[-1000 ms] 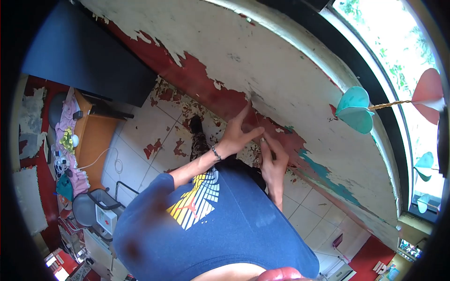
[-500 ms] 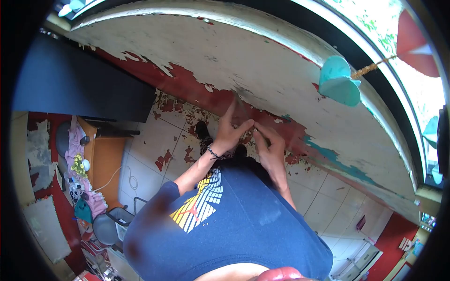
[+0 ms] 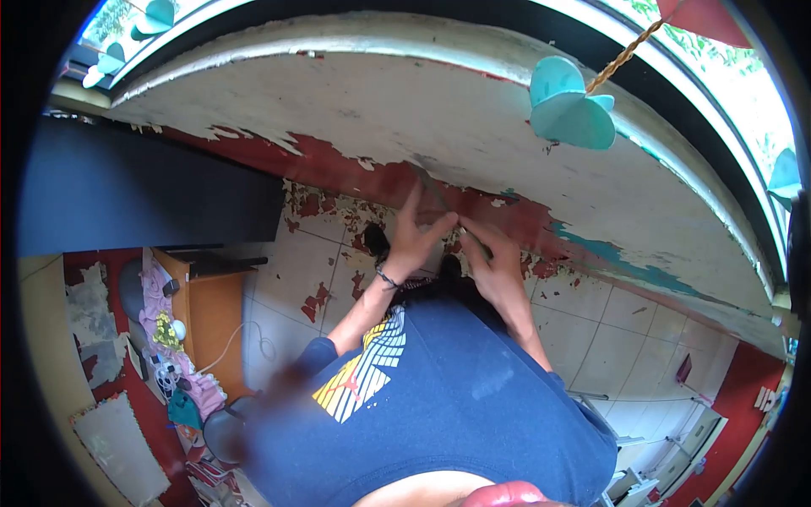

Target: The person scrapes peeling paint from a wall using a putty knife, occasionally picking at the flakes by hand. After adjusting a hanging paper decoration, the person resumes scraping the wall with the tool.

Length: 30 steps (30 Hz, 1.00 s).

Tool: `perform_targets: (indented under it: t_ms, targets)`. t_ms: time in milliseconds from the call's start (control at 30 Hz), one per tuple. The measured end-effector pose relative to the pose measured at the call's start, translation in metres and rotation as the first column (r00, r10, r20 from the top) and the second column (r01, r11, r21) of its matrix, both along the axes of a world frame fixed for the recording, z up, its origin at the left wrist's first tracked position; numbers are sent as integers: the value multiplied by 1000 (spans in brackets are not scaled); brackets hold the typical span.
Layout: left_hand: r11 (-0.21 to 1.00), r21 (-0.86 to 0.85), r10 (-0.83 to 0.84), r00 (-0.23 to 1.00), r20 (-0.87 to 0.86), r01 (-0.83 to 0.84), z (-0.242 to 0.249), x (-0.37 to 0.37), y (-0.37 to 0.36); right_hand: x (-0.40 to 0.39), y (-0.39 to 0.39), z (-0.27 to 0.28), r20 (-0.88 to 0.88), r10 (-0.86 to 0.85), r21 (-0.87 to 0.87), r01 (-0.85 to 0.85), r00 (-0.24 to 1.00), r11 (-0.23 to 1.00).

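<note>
The wall stands before the person, with the window above it and paper hearts hanging in front. Both hands, the left hand and the right hand, meet at its base, above the tiled floor. A desk stands on the floor to the left.

Above the left hand the wall is off-white, its paint flaked away to dark red — with a teal streak past the right hand. Below the hands, the shirt is navy with a yellow, orange and white striped print. Floor tiles are white, blotched red. The paper heart is teal.
</note>
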State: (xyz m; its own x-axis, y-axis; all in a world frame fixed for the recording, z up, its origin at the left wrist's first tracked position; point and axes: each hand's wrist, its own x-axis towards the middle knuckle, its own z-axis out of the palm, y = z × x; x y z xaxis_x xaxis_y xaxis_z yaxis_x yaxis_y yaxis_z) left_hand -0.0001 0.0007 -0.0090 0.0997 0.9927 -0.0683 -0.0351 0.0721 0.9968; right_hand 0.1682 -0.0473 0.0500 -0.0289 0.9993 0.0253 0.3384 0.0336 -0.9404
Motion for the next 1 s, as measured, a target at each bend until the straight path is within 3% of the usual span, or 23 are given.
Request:
perform_targets:
  t_ms: [33,133,200,300,467,533,633,733,867,1000]
  targets:
    - [999,45,-7,999,-44,9,-7,5,-3,1,-1,-3,67,-19,67,15,998,998]
    - [997,68,-21,996,-87,27,-9,6,-4,0,6,-7,9,-29,39,29,1000,999]
    - [1000,-21,13,1000,27,-12,-6,3,0,-2,10,-8,4,-21,24,21,1000,1000]
    - [999,-39,36,999,28,-35,5,8,-4,3,2,-12,19,-6,37,5,1000,999]
    - [997,71,-21,998,-57,25,-13,11,-6,6,2,-13,16,-33,15,33,999,999]
    - [1000,-8,24,1000,15,-23,-2,8,-2,1,12,-18,-64,2,-4,-2,998,1000]
    - [1000,-5,10,995,99,-10,0,10,-3,2,8,-12,-24,-4,-1,4,1000,1000]
    - [997,56,-57,998,-9,57,-4,12,-5,7,-4,-15,11,-37,53,37,999,998]
    - [1000,-26,17,998,59,-15,-5,8,-2,-1,10,-19,-14,-6,35,7,1000,999]
    - [999,30,-27,999,-45,29,1,7,-7,2,-1,-16,-21,-14,27,15,1000,1000]
